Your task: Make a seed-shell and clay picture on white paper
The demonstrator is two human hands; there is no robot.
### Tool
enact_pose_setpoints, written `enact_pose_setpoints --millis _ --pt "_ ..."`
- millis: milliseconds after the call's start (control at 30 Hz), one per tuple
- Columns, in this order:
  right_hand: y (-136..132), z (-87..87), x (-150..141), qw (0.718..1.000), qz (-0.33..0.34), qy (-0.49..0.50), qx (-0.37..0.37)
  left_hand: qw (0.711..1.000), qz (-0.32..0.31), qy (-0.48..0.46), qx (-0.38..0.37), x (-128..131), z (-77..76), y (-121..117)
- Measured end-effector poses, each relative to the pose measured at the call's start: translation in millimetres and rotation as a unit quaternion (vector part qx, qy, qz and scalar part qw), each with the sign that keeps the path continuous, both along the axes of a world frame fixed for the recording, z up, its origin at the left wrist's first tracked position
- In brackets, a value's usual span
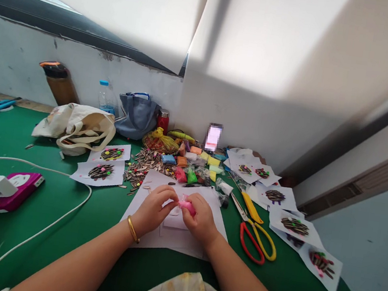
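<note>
My right hand [201, 216] is closed around a lump of pink modelling clay [188, 206], which bulges out between thumb and fingers. At the clay's left end, my left hand [155, 206] pinches with thumb and fingertips; what lies right between those tips is too small to make out fully. Both hands are over white paper sheets [146, 241] in front of me. Just beyond the sheets lies a heap of striped sunflower seeds [146, 165], with small packs of coloured clay, such as a green one [192, 176], to its right.
Scissors with red and yellow handles [253, 238] and a yellow utility knife [252, 207] lie right. Seed-decorated papers [296, 226] line both sides. A phone [213, 137], cloth bag [74, 124] and blue bag [137, 116] stand behind. A white cable [42, 232] and magenta power strip [9, 196] are left.
</note>
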State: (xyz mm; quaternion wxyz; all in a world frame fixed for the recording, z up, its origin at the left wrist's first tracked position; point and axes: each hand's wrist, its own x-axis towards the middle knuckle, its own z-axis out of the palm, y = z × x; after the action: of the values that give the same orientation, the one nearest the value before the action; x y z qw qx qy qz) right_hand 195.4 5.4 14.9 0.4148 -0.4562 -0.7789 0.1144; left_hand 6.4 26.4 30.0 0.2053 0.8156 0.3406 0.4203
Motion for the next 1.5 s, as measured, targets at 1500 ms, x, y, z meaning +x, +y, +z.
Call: enact_pose_setpoints --millis 1500 --pt "1.1 -2.4 1.9 1.0 0.004 0.018 -0.015 0.999 -0.034 0.0 -0.027 -1.2 -0.6 1.9"
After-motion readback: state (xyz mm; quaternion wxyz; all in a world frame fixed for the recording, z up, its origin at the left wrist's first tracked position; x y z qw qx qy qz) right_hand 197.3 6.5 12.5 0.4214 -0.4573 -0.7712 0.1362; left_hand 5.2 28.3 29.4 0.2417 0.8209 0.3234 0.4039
